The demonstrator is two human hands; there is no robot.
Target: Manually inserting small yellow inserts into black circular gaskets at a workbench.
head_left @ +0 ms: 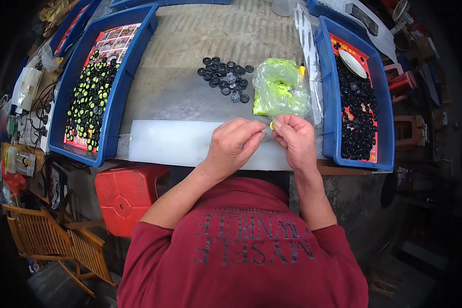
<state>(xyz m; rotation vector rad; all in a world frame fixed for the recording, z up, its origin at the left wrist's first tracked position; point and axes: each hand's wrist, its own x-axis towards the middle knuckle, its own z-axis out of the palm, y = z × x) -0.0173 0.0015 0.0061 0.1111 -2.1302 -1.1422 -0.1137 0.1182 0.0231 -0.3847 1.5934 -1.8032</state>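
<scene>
My right hand (295, 138) pinches a small yellow-green plastic piece (272, 125) between thumb and forefinger, over the white board (174, 141) at the table's near edge. Close beside it, my left hand (235, 142) is closed with its fingertips together, pointing at that piece; whatever it holds is too small or hidden to name. Just beyond my right hand lies a clear plastic bag (264, 100) full of yellow-green pieces. A loose heap of small black wheels (226, 77) sits on the table ahead of my left hand.
At the left, a blue tray (109, 120) holds black wheels with yellow-green centres. The blue tray (335, 123) at the right contains many black pieces and a white oval dish (352, 64). A red stool (123, 197) stands below the table's left front, near a wooden chair (38, 233).
</scene>
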